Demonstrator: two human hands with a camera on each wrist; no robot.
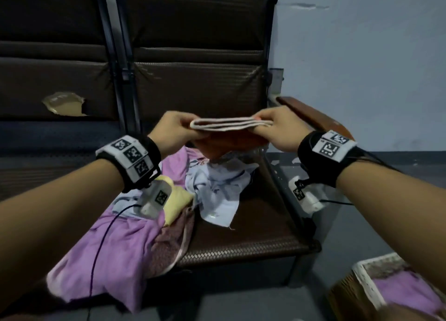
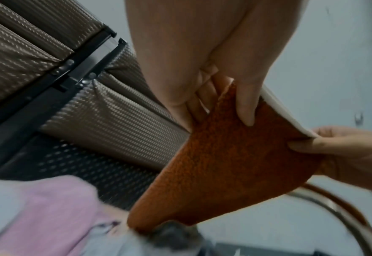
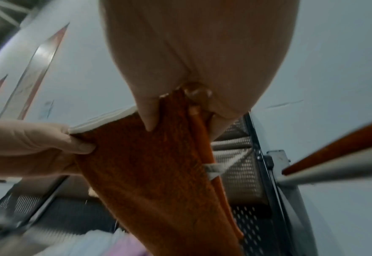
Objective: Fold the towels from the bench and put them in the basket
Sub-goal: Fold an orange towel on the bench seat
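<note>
Waiting-room or lobby corner, row of linked brown padded seats [image 1: 193, 43] on a metal frame, wooden armrest [image 1: 311, 114], torn upholstery [image 1: 65, 106], bare pale-blue wall [image 1: 374, 55], grey floor [image 1: 362, 224]

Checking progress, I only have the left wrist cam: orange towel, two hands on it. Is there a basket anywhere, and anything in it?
Observer: Yes. Head view shows a white wicker basket on the floor at lower right, with a purple towel already inside.
Operator: How folded is the orange one?
Observer: The orange towel shows several stacked white-trimmed edges from above, left hand and right hand each pinching an end.
Operator: More left on the bench?
Observer: A heap remains on the bench: a large purple towel, a pale blue cloth and a yellow cloth.
</note>
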